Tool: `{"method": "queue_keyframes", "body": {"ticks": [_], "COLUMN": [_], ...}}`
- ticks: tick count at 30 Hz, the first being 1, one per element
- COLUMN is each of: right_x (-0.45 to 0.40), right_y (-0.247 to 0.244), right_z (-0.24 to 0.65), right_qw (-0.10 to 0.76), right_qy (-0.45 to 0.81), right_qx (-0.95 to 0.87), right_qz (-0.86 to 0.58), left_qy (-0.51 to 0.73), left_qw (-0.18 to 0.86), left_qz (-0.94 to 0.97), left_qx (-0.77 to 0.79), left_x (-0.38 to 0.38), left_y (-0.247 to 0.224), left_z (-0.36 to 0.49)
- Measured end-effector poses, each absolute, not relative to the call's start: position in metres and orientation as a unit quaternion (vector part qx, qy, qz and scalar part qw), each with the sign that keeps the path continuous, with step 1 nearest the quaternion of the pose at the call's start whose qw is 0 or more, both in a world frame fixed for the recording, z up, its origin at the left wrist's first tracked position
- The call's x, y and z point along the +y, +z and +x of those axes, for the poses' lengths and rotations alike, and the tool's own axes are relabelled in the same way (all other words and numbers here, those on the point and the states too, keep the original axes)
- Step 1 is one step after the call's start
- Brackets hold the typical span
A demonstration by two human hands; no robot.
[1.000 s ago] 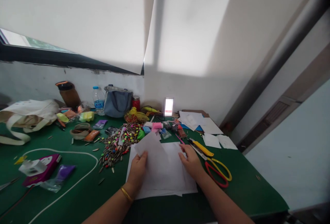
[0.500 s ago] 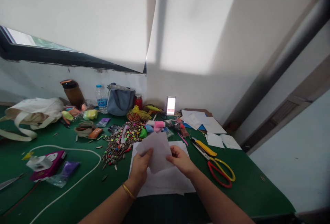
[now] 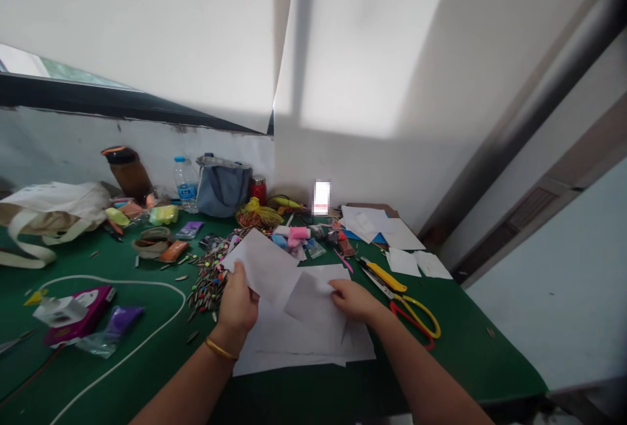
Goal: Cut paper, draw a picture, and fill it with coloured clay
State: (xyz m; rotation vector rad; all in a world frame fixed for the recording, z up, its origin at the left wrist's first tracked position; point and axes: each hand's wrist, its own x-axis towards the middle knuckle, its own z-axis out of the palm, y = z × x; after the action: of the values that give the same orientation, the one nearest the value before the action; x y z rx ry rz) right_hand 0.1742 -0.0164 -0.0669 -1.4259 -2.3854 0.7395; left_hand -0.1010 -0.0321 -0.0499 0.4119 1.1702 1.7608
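Observation:
My left hand (image 3: 238, 301) pinches a sheet of white paper (image 3: 267, 268), tilted up above the table, thumb on its near face. Between the fingers of my right hand (image 3: 353, 299) is the edge of a second, greyish piece of paper (image 3: 311, 298), held lower and to the right. Below both hands lie larger white sheets (image 3: 294, 353) on the green table. To the right of my right hand rest scissors (image 3: 416, 320) with red and yellow handles and a yellow utility knife (image 3: 386, 277).
Sunflower-seed-like pieces and coloured beads (image 3: 208, 288) are heaped left of the sheets. A white cable (image 3: 183, 307) curves across the left side near a magenta box (image 3: 81, 317). A water bottle (image 3: 186, 187), a blue bag (image 3: 223, 187) and a lit phone screen (image 3: 321, 198) stand along the wall.
The hands have drawn apart. The paper held together between them now shows as two separate pieces, one in each hand. The view has shifted slightly to the right.

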Motion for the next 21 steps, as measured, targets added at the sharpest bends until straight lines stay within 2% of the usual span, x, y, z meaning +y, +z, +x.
{"method": "queue_keyframes", "body": {"ticks": [2, 4, 7, 9, 12, 15, 18, 21], "right_x": [-0.018, -0.021, -0.026, -0.027, -0.021, -0.01, -0.005, -0.005], "right_y": [-0.066, -0.064, -0.061, -0.061, -0.068, -0.082, -0.094, -0.099], "right_z": [0.165, 0.152, 0.133, 0.124, 0.125, 0.143, 0.164, 0.175], "right_qw": [0.171, 0.264, 0.381, 0.407, 0.44, 0.403, 0.276, 0.18], "right_qy": [0.212, 0.2, 0.35, 0.466, 0.509, 0.471, 0.372, 0.288], "right_qx": [-0.818, -0.787, -0.72, -0.67, -0.616, -0.618, -0.686, -0.73], "right_qz": [-0.506, -0.521, -0.463, -0.41, -0.409, -0.484, -0.561, -0.594], "left_qy": [0.723, 0.723, 0.716, 0.7, 0.645, 0.59, 0.53, 0.388], "left_qw": [0.517, 0.538, 0.562, 0.59, 0.619, 0.551, 0.388, 0.231], "left_qz": [0.135, 0.118, 0.125, 0.162, 0.244, 0.356, 0.534, 0.744], "left_qx": [0.438, 0.417, 0.395, 0.368, 0.377, 0.471, 0.532, 0.492], "left_x": [-0.034, -0.038, -0.048, -0.054, -0.057, -0.049, -0.039, -0.039], "left_y": [-0.049, -0.048, -0.05, -0.053, -0.061, -0.068, -0.072, -0.073], "left_z": [-0.093, -0.081, -0.062, -0.054, -0.054, -0.07, -0.09, -0.1]}}
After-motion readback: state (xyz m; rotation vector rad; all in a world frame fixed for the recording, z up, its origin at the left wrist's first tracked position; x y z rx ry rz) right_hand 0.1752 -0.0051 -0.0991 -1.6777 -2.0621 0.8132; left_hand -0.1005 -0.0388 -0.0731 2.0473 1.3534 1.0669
